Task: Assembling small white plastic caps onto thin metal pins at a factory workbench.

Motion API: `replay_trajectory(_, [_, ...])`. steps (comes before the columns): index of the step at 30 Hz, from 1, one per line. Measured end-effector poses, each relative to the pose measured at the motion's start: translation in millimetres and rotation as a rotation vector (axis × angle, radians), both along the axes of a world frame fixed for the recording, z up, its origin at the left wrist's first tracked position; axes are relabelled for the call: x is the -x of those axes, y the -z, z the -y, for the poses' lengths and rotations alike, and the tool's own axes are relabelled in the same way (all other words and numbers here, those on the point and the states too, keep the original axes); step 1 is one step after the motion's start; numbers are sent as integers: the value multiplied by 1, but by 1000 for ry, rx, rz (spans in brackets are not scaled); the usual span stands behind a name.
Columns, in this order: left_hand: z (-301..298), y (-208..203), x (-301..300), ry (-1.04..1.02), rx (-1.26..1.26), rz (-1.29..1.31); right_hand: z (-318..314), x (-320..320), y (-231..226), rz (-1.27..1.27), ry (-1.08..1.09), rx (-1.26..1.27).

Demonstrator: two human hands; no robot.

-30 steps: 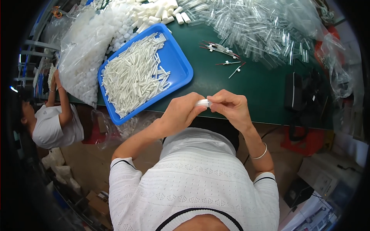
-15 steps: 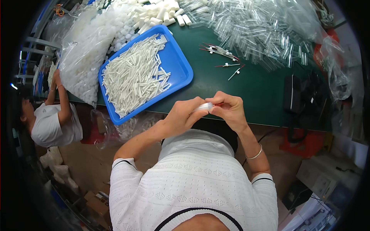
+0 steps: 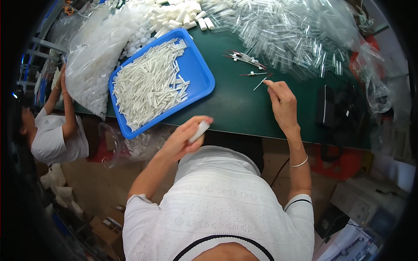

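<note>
My left hand [image 3: 185,137] is closed around a white cylinder [image 3: 199,132], held just off the table's front edge; its details are blurred. My right hand [image 3: 283,103] reaches over the green table, thumb and forefinger pinched at a thin stick with a red end [image 3: 258,85]. Behind that lie another thin stick with a red end [image 3: 253,74] and a small bunch of similar sticks [image 3: 246,60] with white bits on them. Left of my hands stands a blue tray [image 3: 201,82] heaped with short white rods [image 3: 148,85].
Clear tubes [image 3: 283,37] are piled at the back right. White foam-like cylinders [image 3: 178,15] and a plastic bag of white caps [image 3: 89,65] lie at the back left. A black device [image 3: 327,104] sits at the right. Another person [image 3: 58,135] works at far left.
My hands have come apart. The left has drawn back to the left with the white cylinder; the right has moved forward and right to the loose stick.
</note>
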State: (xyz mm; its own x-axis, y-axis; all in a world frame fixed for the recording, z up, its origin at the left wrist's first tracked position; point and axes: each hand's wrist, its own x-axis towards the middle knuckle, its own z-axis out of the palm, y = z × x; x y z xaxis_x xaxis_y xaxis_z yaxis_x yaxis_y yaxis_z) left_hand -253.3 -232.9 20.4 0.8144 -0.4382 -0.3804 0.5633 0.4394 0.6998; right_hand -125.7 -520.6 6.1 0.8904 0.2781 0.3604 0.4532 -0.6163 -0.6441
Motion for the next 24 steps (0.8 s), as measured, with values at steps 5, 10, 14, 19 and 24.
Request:
replay_trajectory(5, [-103,53,71,296,-1005,-17,0,-8,9,155,-63,219])
replay_trajectory(10, [-127,48,88,424,-1678,265,-1,13,-9,-25,-122,165])
replay_trajectory(14, [-90,-38,2,549,-775,228,-5,18,4,49,-76,180])
replay_trajectory(19, [-78,-28,-98,-36,-1418,1059,-9,10,4,-20,5,167])
replay_trajectory(24, [-80,-6,-136,22,-1513,1292,-11,10,4,84,2,152])
